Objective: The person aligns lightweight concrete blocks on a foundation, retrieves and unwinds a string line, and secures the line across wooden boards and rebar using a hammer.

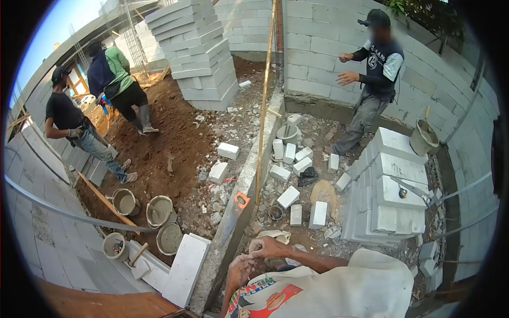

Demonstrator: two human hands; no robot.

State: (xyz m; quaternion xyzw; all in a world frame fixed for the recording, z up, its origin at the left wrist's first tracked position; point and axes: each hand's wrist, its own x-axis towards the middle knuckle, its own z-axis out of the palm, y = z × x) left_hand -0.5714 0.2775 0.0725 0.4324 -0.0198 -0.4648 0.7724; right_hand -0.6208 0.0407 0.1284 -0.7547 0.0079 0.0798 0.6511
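My left hand (241, 266) and my right hand (266, 247) meet in front of my body at the lower middle. Fingers of both are drawn together in a pinch, and whatever they hold is too small to make out. Just above them, a hand saw (233, 214) with an orange handle lies on the low concrete wall (253, 183). A long white block (186, 269) lies left of my left hand. Beyond my right hand, white block pieces (318, 214) lie on the rubble.
Two people (66, 114) (119, 79) stand at the upper left; another person (374, 69) stands at the upper right. Stacked blocks (397, 177) stand right, with a bucket (424, 138) on top. Mortar buckets (160, 211) are lower left. An upright wooden pole (265, 106) rises by the wall.
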